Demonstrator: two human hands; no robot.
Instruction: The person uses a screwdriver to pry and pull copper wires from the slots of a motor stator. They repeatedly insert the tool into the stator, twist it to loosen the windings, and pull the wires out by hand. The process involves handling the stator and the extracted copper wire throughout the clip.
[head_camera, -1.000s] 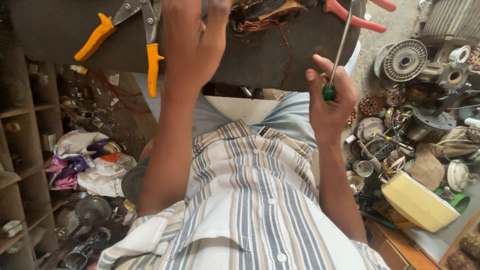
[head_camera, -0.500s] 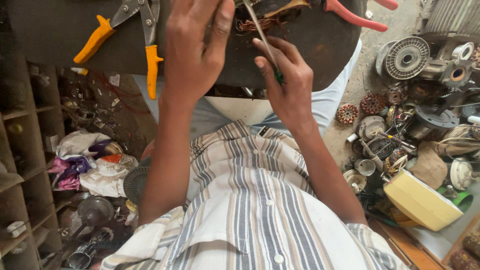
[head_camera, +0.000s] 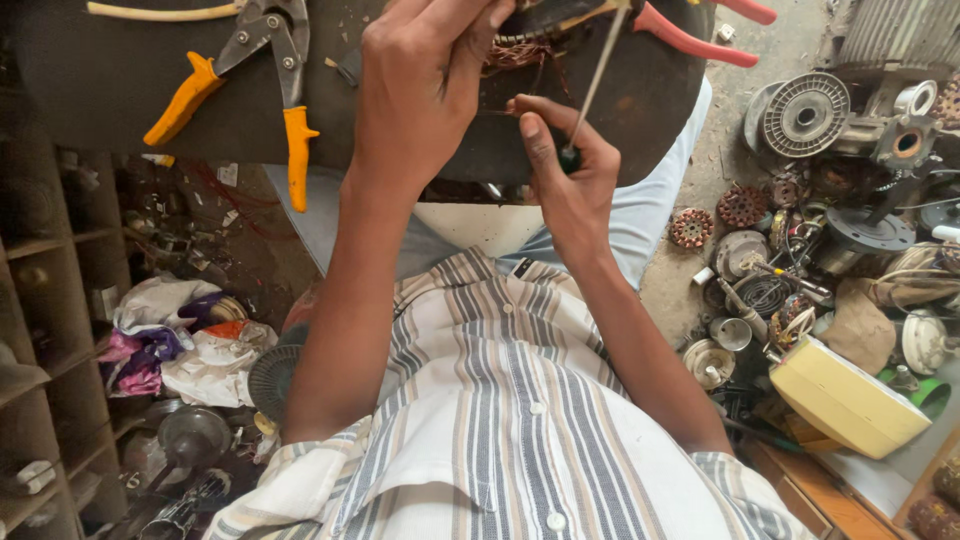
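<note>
Gripping a screwdriver (head_camera: 590, 90), tip cut off, beside the coil (head_camera: 515, 50), half hidden

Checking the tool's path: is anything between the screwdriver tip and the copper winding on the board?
Nothing visible blocks it. The right hand holds the screwdriver, whose shaft runs up to the copper winding; the left hand rests beside it on the winding, not across the shaft.

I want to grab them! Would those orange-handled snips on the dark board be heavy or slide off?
The orange-handled snips probably feel heavy for their size, since the jaws look like thick metal. They lie flat on the dark board, so rolling seems unlikely. The handles look coated, likely grippy.
</note>
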